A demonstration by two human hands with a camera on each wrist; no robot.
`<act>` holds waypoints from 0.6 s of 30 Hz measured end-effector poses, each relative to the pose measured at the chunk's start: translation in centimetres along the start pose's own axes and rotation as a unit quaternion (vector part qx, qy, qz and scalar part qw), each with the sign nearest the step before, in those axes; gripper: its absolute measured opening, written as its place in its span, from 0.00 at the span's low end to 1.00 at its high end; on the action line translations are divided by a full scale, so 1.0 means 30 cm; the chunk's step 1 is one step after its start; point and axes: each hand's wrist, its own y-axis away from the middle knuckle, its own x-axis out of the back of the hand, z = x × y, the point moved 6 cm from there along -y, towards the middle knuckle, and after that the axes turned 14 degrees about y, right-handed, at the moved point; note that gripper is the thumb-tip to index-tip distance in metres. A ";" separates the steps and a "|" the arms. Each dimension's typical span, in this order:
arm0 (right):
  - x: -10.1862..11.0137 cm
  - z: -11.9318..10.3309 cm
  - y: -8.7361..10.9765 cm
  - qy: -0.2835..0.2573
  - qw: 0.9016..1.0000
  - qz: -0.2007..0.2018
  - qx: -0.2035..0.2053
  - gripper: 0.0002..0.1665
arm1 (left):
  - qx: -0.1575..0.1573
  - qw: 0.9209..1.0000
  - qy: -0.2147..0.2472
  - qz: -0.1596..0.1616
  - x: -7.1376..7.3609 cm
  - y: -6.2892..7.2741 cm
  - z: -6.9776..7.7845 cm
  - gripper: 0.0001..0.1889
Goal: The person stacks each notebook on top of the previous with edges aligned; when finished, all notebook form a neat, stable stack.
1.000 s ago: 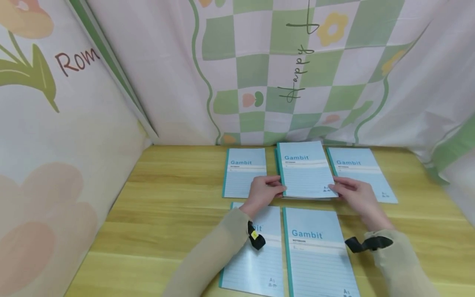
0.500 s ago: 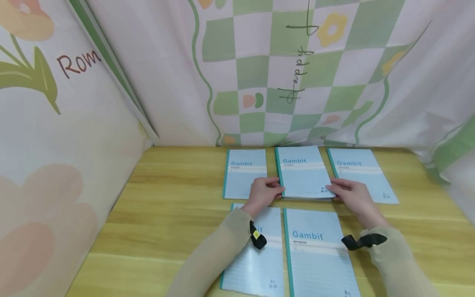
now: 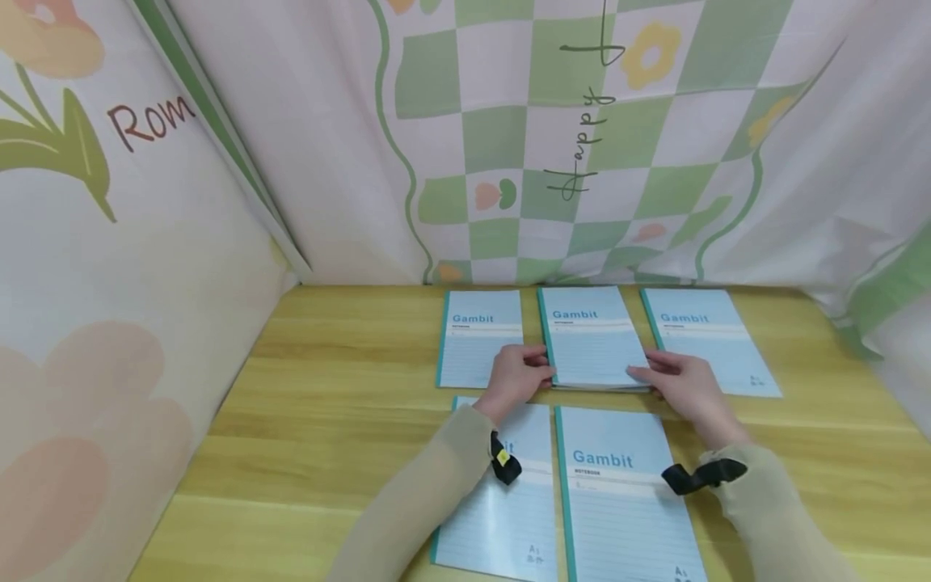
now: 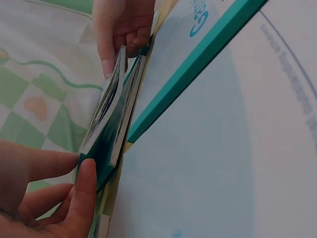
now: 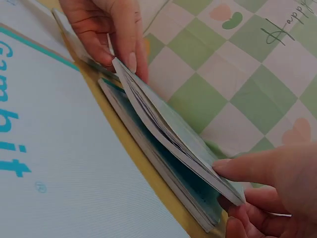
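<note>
A pale blue Gambit notebook (image 3: 592,343) with a teal spine lies at the back middle, on top of another notebook (image 5: 157,158). My left hand (image 3: 515,377) pinches its near left corner at the spine. At the near right corner, my right hand (image 3: 687,390) grips it, thumb on the cover and fingers beneath. Both wrist views show this near edge raised, with a wedge-shaped gap above the notebook below. How many notebooks lie underneath is unclear.
Single notebooks flank the pile, one on the left (image 3: 476,347) and one on the right (image 3: 705,339). Two larger notebooks lie in front, left (image 3: 502,517) under my left forearm and right (image 3: 621,501). A patterned curtain (image 3: 494,137) hangs behind the wooden table (image 3: 305,453).
The top notebook has come down and slightly left, now lining up more closely with the one below. My right hand has shifted left with it; my left hand has barely moved.
</note>
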 end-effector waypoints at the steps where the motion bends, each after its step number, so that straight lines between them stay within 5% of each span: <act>1: -0.003 -0.002 0.000 0.003 1.000 0.003 0.001 0.52 | -0.004 1.000 -0.010 -0.002 0.000 0.001 0.003 0.23; 18: -0.029 -0.024 0.008 0.025 0.999 0.024 0.020 0.44 | -0.030 0.987 -0.159 0.009 -0.022 0.003 0.013 0.23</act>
